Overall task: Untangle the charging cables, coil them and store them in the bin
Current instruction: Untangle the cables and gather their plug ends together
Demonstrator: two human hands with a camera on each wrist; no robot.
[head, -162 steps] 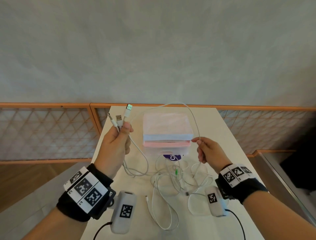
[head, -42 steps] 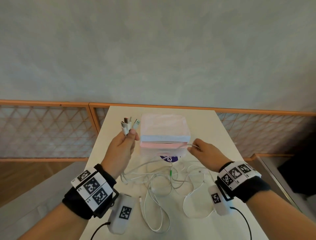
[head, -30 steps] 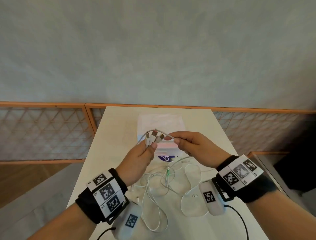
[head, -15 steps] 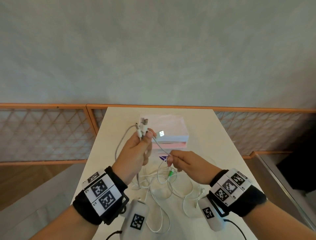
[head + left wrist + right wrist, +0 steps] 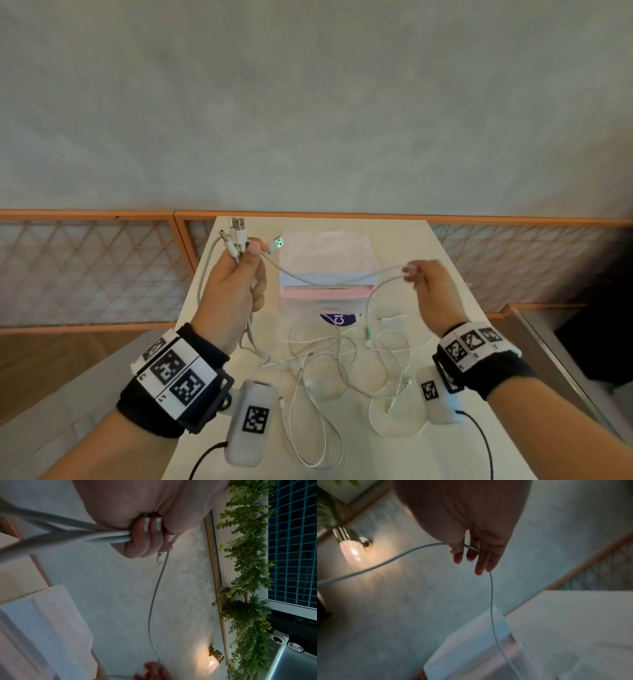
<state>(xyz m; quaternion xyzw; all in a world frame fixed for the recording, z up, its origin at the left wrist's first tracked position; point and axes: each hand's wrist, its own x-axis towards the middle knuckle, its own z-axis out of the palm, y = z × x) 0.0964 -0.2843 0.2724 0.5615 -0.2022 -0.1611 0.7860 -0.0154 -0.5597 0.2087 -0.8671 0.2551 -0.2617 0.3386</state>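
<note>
While the left hand (image 5: 233,291) is raised over the tabletop (image 5: 445,260), its grip is clamped on a bunch of plugs (image 5: 234,236) whose cords hang below the fist. One cable (image 5: 318,282) sags from that fist across the front of the lidded bin (image 5: 325,270) to the right hand (image 5: 433,291). There the fingers (image 5: 471,555) look closed lightly on it, though blur obscures the hold; the tangle (image 5: 342,363) lies on the tabletop before the bin.

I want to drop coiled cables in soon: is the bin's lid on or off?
On. The bin carries its pale lid flat above the pink rim, closed; no cable lies inside that I can see.
</note>
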